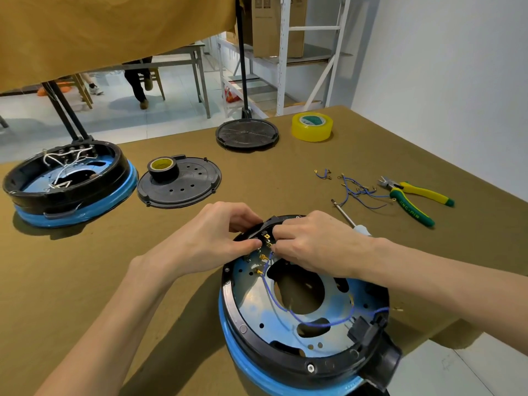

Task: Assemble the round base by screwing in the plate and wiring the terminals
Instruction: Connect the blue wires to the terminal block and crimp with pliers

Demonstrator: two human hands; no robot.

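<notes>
A round base (303,364) with a black rim and blue band stands tilted at the table's near edge, a metal plate (274,318) inside it. Blue wires (285,307) cross the plate toward brass terminals (264,254) at the far rim. My left hand (211,238) grips the far rim, its thumb by the terminals. My right hand (311,244) pinches a wire end at the top terminal. A screwdriver (350,218) lies just behind my right hand, its handle partly hidden.
A second blue base (71,181) with white wires sits at far left. A black cover plate (183,187) carries a tape roll (163,167). Another black disc (247,134), yellow tape (312,127), spare blue wires (360,190) and green-yellow pliers (417,198) lie at the back and right.
</notes>
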